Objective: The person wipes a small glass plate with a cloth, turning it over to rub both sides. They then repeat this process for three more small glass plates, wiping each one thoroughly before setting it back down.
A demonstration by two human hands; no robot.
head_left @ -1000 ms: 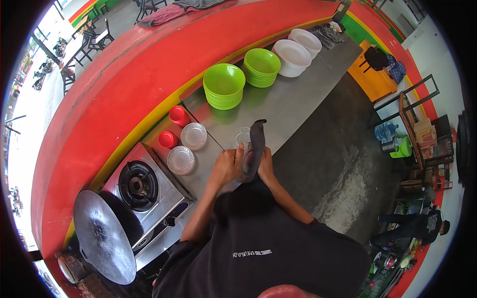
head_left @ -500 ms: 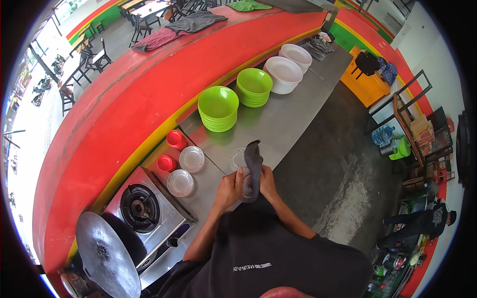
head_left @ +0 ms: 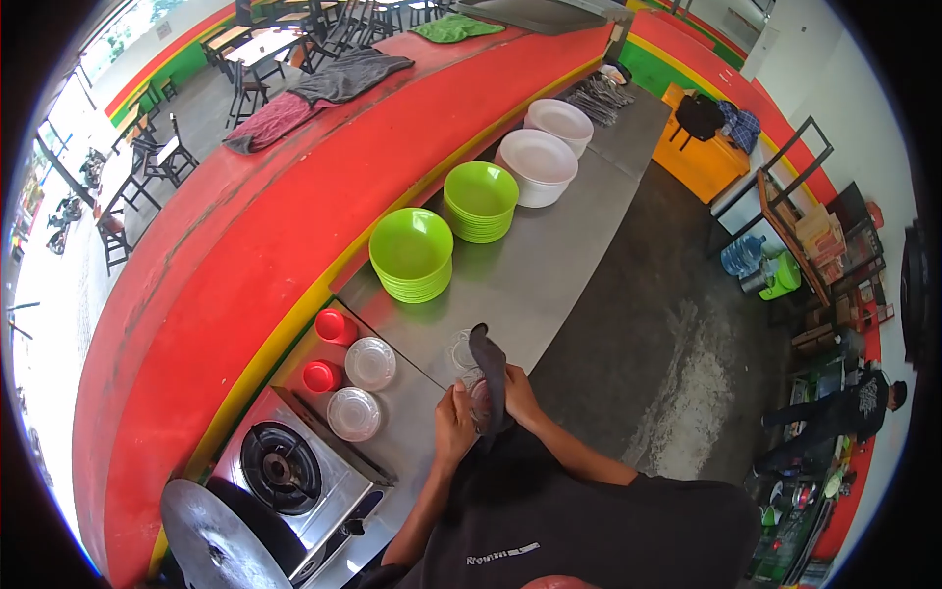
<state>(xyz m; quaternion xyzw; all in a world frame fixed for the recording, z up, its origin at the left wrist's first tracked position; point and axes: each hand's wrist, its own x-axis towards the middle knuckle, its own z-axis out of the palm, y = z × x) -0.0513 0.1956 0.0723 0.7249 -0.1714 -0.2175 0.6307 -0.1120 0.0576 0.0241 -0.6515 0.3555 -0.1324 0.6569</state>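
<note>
Close to my body, over the steel counter's edge, my left hand [head_left: 454,424] has its fingers closed on the side of a clear dish [head_left: 478,398]. My right hand [head_left: 520,395] grips a dark grey cloth [head_left: 491,371], pressed against the right side of that dish. The cloth's upper end sticks up and hides part of the dish and some fingers. Just beyond my hands, another clear dish [head_left: 460,349] rests on the counter. To the left are two clear dishes, one nearer [head_left: 354,414] and one farther [head_left: 370,364], beside two red containers [head_left: 336,327].
Green bowls [head_left: 411,245] and white bowls [head_left: 537,162] stand stacked along the steel counter [head_left: 549,255], with cutlery [head_left: 599,98] at its far end. A gas stove [head_left: 285,471] and wok [head_left: 218,538] are at left. A red ledge [head_left: 294,226] borders the counter; another person [head_left: 844,412] is far right.
The view has shifted, so the counter items appear lower and slightly left. My hands still hold the dish and cloth; the dish now shows more on the cloth's left side.
</note>
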